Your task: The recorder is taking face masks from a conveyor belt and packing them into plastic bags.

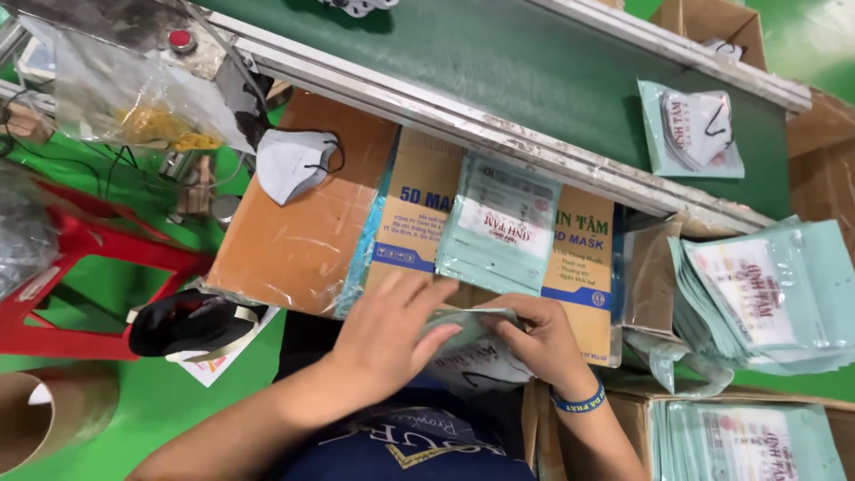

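My left hand [392,334] and my right hand [539,343] hold one pale green plastic pouch [468,352] with a white face mask inside, low in front of me over my lap. The left palm lies flat on the pouch's top; the right fingers pinch its right end. A blue wristband circles my right wrist. Another pale green pouch [499,223] lies flat on a brown cardboard box [303,240] just beyond my hands. A loose white mask [294,165] rests on the box's far left corner.
A green conveyor belt [552,62] with a metal rail runs across the top, carrying a filled pouch [690,129]. Stacks of pouches [766,298] lie at right, more in a carton [748,441]. A red stool [80,276] and black tape dispenser [183,321] stand left.
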